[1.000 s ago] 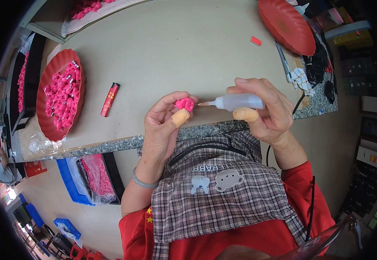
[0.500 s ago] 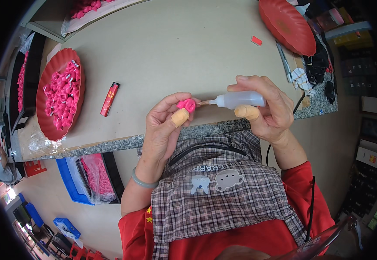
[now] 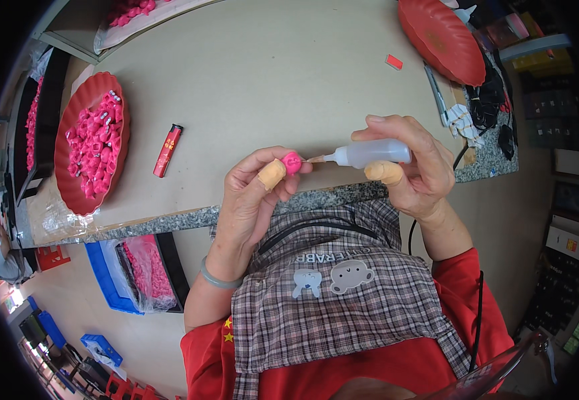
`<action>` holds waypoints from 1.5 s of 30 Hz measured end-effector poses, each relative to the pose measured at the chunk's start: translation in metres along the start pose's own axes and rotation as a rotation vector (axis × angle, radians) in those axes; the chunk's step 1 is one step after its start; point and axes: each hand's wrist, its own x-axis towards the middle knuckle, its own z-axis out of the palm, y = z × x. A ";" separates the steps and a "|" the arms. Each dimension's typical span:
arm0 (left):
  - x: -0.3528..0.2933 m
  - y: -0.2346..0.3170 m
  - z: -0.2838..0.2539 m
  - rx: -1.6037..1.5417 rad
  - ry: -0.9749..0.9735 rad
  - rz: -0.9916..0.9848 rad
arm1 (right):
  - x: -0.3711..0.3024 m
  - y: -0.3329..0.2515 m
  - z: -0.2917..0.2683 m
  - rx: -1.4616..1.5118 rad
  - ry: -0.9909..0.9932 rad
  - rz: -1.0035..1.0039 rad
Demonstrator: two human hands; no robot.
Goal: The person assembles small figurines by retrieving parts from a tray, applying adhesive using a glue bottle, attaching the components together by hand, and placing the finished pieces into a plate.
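Observation:
My left hand (image 3: 256, 180), its thumb wrapped in tan tape, pinches a small round pink plastic piece (image 3: 292, 162) above the table's front edge. In my right hand (image 3: 423, 160), also with a taped thumb, lies a translucent squeeze bottle (image 3: 375, 153) held on its side between thumb and fingers. The bottle's thin tip points left and reaches the pink piece; whether it touches or just meets the surface I cannot tell. At the left, a red scalloped dish (image 3: 124, 133) holds many similar pink pieces, some with silvery parts.
A red and black lighter (image 3: 168, 151) lies right of the dish. Far right are another red dish (image 3: 439, 40), a small red block (image 3: 393, 62), a pen (image 3: 435, 93) and a crumpled striped cloth (image 3: 464, 125). Below the table's granite edge stands a blue crate (image 3: 106, 280) beside bagged pink pieces.
The pink piece has been turned in my left fingers, showing a rounder face, and my left fingers have shifted around it. The bottle has moved slightly right.

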 end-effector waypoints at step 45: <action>0.005 -0.001 0.000 -0.191 -0.102 -0.005 | 0.007 -0.013 -0.002 -0.121 -0.098 -0.153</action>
